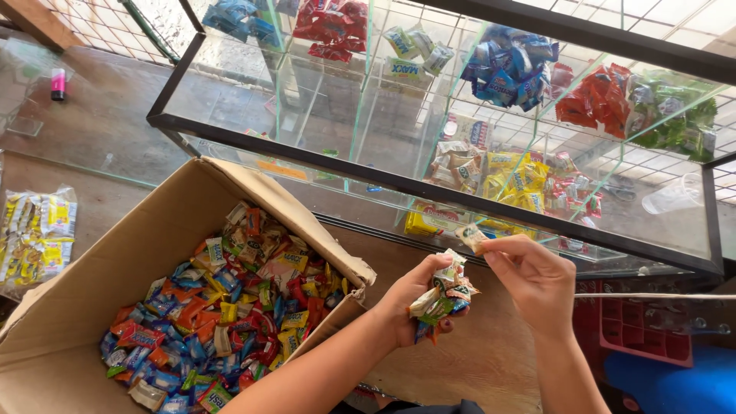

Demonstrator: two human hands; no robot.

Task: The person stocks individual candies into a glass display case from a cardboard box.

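Observation:
My left hand is closed around a bunch of wrapped candies in mixed colours, held above the wooden counter. Beside it, my right hand pinches a single pale wrapped candy between thumb and fingers, just in front of the glass display case. To the left stands an open cardboard box filled with several loose candies in red, blue, yellow and orange wrappers.
The glass case has compartments holding blue, red, green and yellow candies. A clear bag of yellow sweets lies far left. A pink marker stands at upper left. A red crate sits at lower right.

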